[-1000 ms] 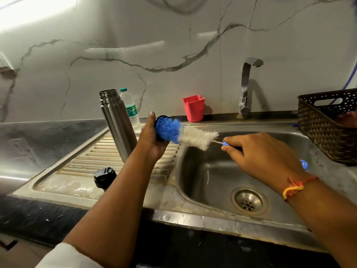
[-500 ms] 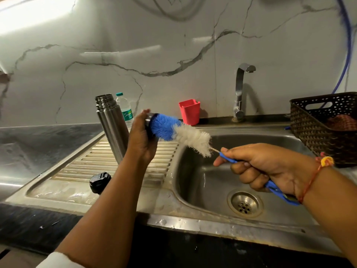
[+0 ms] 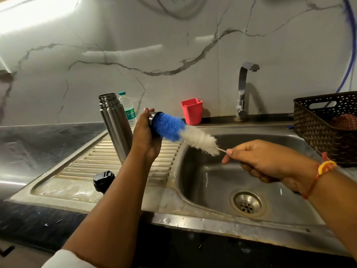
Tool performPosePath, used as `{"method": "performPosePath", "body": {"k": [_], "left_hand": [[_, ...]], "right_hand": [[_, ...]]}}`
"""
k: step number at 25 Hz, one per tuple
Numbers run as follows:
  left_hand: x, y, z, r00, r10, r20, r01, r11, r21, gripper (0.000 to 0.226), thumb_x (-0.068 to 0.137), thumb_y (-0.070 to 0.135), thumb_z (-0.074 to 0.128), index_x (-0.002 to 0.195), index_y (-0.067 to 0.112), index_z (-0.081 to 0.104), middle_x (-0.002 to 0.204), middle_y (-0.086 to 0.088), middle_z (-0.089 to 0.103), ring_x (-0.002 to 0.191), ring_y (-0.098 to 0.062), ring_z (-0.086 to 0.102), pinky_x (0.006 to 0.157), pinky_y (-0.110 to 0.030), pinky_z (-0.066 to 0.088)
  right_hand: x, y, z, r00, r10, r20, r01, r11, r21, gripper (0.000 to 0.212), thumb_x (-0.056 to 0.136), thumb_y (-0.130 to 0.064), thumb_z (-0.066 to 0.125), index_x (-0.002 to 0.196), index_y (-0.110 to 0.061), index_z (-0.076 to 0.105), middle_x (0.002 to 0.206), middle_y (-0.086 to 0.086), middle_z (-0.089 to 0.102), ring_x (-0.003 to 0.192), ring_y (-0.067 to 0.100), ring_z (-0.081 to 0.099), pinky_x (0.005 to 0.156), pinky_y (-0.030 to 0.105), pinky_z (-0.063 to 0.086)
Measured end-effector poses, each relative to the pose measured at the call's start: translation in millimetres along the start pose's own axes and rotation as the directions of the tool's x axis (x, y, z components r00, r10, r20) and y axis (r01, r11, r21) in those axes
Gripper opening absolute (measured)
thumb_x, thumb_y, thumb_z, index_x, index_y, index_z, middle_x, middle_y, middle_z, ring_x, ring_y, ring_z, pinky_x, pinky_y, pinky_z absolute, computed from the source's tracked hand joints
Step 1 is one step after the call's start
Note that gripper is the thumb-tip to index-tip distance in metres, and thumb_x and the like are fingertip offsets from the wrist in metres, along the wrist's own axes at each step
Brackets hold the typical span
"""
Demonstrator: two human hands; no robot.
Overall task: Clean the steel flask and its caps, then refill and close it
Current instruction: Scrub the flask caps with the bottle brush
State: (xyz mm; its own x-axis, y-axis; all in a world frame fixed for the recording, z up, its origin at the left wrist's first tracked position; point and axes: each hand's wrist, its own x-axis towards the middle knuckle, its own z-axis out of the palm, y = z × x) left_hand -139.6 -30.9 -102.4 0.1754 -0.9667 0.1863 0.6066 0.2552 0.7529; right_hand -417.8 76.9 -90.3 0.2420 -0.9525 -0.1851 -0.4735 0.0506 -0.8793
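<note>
1. The cap-cleaning step is under way. The left hand [image 3: 145,136] is gripping the steel cap [image 3: 151,120], fingers and thumb wrapped round its wall, and is holding it in the air above where the drainboard [image 3: 87,163] meets the sink basin [image 3: 212,180].
2. The right hand [image 3: 270,161] is curling tightly round the handle of the bottle brush [image 3: 185,133], which is hidden in the fist. The fingertips are sitting at the wire stem just below the white bristles.
3. The cap is lying on its side with its mouth facing right and slightly down toward the basin, and the blue bristle tip is sitting inside it. The brush's long axis is running from far left, at the cap, down to near right.
4. The flask [image 3: 116,128] is standing upright and uncapped on the drainboard just left of the left hand, mouth up. The black stopper cap [image 3: 103,180] is resting apart from it, near the drainboard's front edge.
5. The next move probably calls for twisting and pushing the brush along that slanted axis while the left hand is bracing the cap. After that comes a rinse under the tap [image 3: 243,89], which is showing no water. Whether the flask and stopper are already scrubbed cannot be told.
</note>
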Motion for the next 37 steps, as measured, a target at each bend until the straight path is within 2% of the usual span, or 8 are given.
{"method": "performPosePath", "body": {"k": [6, 10, 16, 20, 23, 27, 32, 37], "left_hand": [[-0.7, -4.1, 3.6, 0.98, -0.175, -0.091, 0.18, 0.982, 0.054, 0.033, 0.108, 0.04, 0.044, 0.115, 0.011, 0.059, 0.105, -0.015, 0.072, 0.107, -0.032, 0.07, 0.098, -0.049, 0.056], [-3.7, -2.5, 3.9, 0.966, -0.256, 0.039, 0.248, 0.958, 0.142, 0.022, 0.103, 0.021, 0.045, 0.1, 0.004, 0.059, 0.099, -0.014, 0.066, 0.101, -0.027, 0.066, 0.107, -0.045, 0.049], [-1.0, -5.9, 2.0, 0.993, -0.098, -0.06, 0.107, 0.982, 0.156, 0.037, 0.107, 0.04, 0.045, 0.113, 0.008, 0.062, 0.118, -0.018, 0.072, 0.117, -0.031, 0.068, 0.107, -0.045, 0.051], [-3.0, -6.5, 3.1, 0.977, -0.211, 0.011, 0.201, 0.947, 0.252, 0.048, 0.106, 0.046, 0.044, 0.128, 0.005, 0.057, 0.122, -0.019, 0.071, 0.116, -0.031, 0.069, 0.109, -0.045, 0.049], [-3.5, -3.8, 4.5, 0.99, -0.13, -0.054, 0.137, 0.978, 0.157, 0.04, 0.107, 0.043, 0.044, 0.117, 0.008, 0.06, 0.122, -0.017, 0.07, 0.118, -0.029, 0.067, 0.11, -0.045, 0.049], [-3.7, -3.5, 3.9, 0.985, -0.171, -0.021, 0.171, 0.949, 0.263, 0.046, 0.106, 0.048, 0.044, 0.122, 0.009, 0.062, 0.117, -0.013, 0.074, 0.115, -0.026, 0.069, 0.107, -0.038, 0.05], [-6.1, -1.2, 3.1, 0.973, -0.23, -0.014, 0.222, 0.92, 0.325, 0.043, 0.104, 0.052, 0.046, 0.113, 0.015, 0.065, 0.099, -0.006, 0.073, 0.081, -0.015, 0.066, 0.068, -0.024, 0.046], [-2.5, -1.6, 2.0, 0.974, -0.224, -0.03, 0.224, 0.946, 0.234, 0.039, 0.101, 0.05, 0.054, 0.113, 0.015, 0.066, 0.099, -0.007, 0.07, 0.077, -0.015, 0.062, 0.057, -0.022, 0.045]], "right_hand": [[9.7, 7.4, 4.0, 0.929, -0.317, -0.19, 0.168, 0.82, -0.547, 0.022, 0.097, -0.041, 0.054, 0.094, -0.029, 0.073, 0.069, -0.002, 0.065, 0.067, 0.013, 0.059, 0.063, 0.031, 0.046], [10.7, 9.7, -1.8, 0.901, -0.348, -0.261, 0.149, 0.811, -0.566, 0.024, 0.098, -0.04, 0.052, 0.102, -0.028, 0.072, 0.076, -0.001, 0.067, 0.072, 0.015, 0.06, 0.07, 0.033, 0.05], [10.9, 6.8, 2.9, 0.886, -0.402, -0.232, 0.191, 0.771, -0.608, 0.03, 0.096, -0.042, 0.055, 0.122, -0.032, 0.066, 0.104, -0.004, 0.072, 0.091, 0.015, 0.064, 0.086, 0.041, 0.054], [12.8, 7.7, -1.4, 0.895, -0.387, -0.22, 0.146, 0.722, -0.676, 0.031, 0.097, -0.046, 0.051, 0.122, -0.034, 0.065, 0.103, -0.005, 0.072, 0.089, 0.014, 0.063, 0.084, 0.04, 0.054], [14.0, 11.7, -3.1, 0.892, -0.383, -0.239, 0.146, 0.746, -0.65, 0.034, 0.095, -0.05, 0.052, 0.124, -0.037, 0.063, 0.11, -0.007, 0.071, 0.097, 0.016, 0.063, 0.087, 0.044, 0.054], [16.7, 13.1, -7.0, 0.892, -0.378, -0.248, 0.118, 0.724, -0.68, 0.032, 0.096, -0.047, 0.051, 0.121, -0.033, 0.065, 0.106, -0.004, 0.071, 0.094, 0.017, 0.063, 0.086, 0.045, 0.054], [20.7, 17.0, -8.1, 0.886, -0.379, -0.266, 0.097, 0.714, -0.694, 0.029, 0.097, -0.046, 0.049, 0.112, -0.03, 0.068, 0.092, -0.003, 0.071, 0.081, 0.016, 0.062, 0.079, 0.043, 0.055], [17.9, 19.6, -20.3, 0.828, -0.442, -0.346, 0.089, 0.712, -0.697, 0.029, 0.098, -0.048, 0.048, 0.111, -0.032, 0.068, 0.08, -0.004, 0.068, 0.072, 0.015, 0.059, 0.072, 0.04, 0.055]]}}
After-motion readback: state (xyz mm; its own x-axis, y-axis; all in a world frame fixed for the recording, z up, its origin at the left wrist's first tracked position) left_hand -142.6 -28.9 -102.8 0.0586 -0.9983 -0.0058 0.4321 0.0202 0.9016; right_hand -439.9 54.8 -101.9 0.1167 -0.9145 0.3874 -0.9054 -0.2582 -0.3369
